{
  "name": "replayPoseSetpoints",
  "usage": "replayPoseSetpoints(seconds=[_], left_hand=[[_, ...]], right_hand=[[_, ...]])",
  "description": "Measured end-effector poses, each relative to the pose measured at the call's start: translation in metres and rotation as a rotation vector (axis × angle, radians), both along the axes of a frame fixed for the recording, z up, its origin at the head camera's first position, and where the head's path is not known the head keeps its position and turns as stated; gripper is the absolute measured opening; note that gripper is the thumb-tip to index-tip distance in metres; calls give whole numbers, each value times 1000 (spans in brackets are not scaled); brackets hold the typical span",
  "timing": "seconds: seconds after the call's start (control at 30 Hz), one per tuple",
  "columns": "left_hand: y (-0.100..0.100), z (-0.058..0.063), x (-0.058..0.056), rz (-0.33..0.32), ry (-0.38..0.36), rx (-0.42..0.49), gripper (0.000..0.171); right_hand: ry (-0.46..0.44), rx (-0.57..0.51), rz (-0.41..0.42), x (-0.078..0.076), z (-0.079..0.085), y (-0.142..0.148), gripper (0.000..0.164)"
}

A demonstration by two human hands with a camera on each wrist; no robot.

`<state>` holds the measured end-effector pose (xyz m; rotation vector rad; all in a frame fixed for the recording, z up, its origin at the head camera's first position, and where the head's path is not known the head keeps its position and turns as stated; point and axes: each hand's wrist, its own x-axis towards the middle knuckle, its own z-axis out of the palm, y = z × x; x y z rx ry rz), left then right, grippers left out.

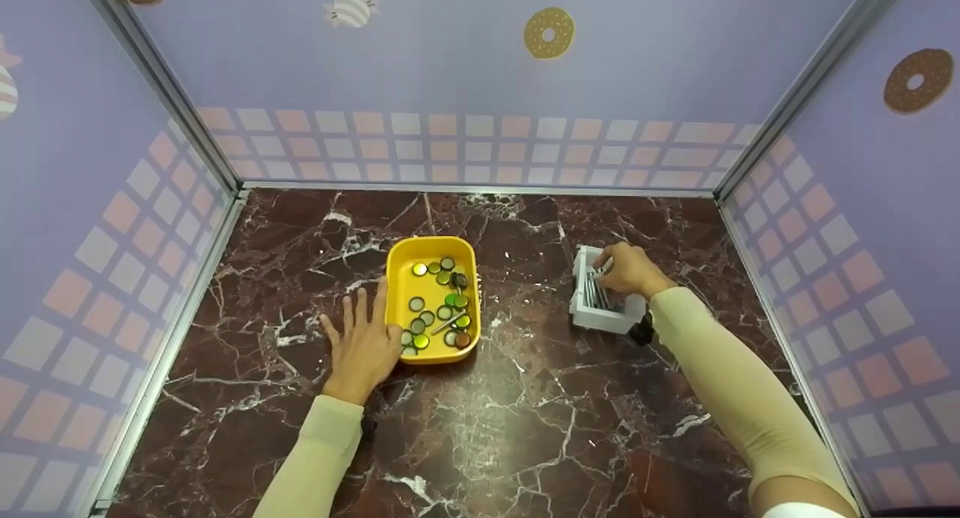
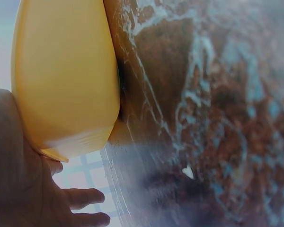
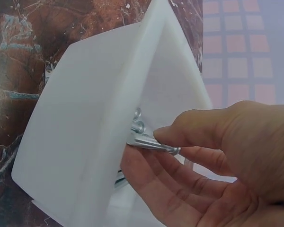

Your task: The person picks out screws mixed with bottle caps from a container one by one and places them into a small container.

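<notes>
On the left, a yellow tray (image 1: 409, 282) holds many loose bottle caps (image 1: 416, 304) and a thin metal nail (image 1: 448, 322). My left hand (image 1: 364, 349) lies at its left side, thumb over the rim and the other fingers spread outside. In the left wrist view, that hand (image 2: 23, 179) touches the tray's outer wall (image 2: 66, 80). Over a white plastic bin (image 1: 606, 321), my right hand (image 1: 628, 269) reaches inside. Its thumb and fingers (image 3: 194, 130) pinch a silvery nail (image 3: 151, 142) with a flared end. More nails (image 1: 595, 289) lie in the bin, partly hidden by the hand.
Both containers stand on a dark red marbled tabletop (image 1: 525, 405), with a gap between them. Patterned purple panels (image 1: 465, 68) enclose it at the back, left and right, with metal strips along the edges.
</notes>
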<state>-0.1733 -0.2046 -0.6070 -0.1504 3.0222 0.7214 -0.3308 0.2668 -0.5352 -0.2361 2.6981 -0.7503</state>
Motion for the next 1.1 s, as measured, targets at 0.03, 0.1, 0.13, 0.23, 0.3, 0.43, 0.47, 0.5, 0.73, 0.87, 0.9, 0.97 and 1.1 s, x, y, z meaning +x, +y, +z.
replayPoseSetpoints(seconds=[0.03, 0.1, 0.13, 0.23, 0.3, 0.43, 0.47, 0.5, 0.73, 0.87, 0.9, 0.97, 1.1], left_hand=[[0, 1, 0, -1, 2, 3, 82], [0, 2, 0, -1, 5, 6, 82], [0, 2, 0, 0, 5, 7, 82], [0, 1, 2, 4, 9, 3, 82], [0, 1, 2, 4, 8, 4, 82], [1, 0, 2, -1, -8, 3, 82], [1, 0, 1, 0, -10, 3, 82], [1, 0, 1, 0, -12, 3, 82], [5, 2, 0, -10, -13, 3, 81], [3, 4, 0, -7, -22, 2, 81], [2, 4, 0, -7, -24, 2, 81], [1, 4, 1, -5, -28, 5, 82], [2, 5, 0, -9, -23, 9, 82]], right_hand=[[6, 9, 2, 0, 0, 0, 40], [7, 6, -6, -2, 0, 0, 38], [2, -5, -12, -1, 0, 0, 38], [-5, -34, -30, 1, 1, 0, 38], [-1, -44, -39, 3, 2, 0, 38], [42, -32, -28, 10, 6, 1, 39], [63, -27, -18, 11, 6, 1, 39], [84, -22, -8, 14, 7, 0, 38], [209, -41, 10, 32, 18, -8, 33], [270, -53, 41, 39, 24, -24, 31], [284, -56, 51, 40, 26, -30, 30], [303, -65, 79, 43, 28, -41, 30], [321, -93, 163, 49, 33, -65, 29]])
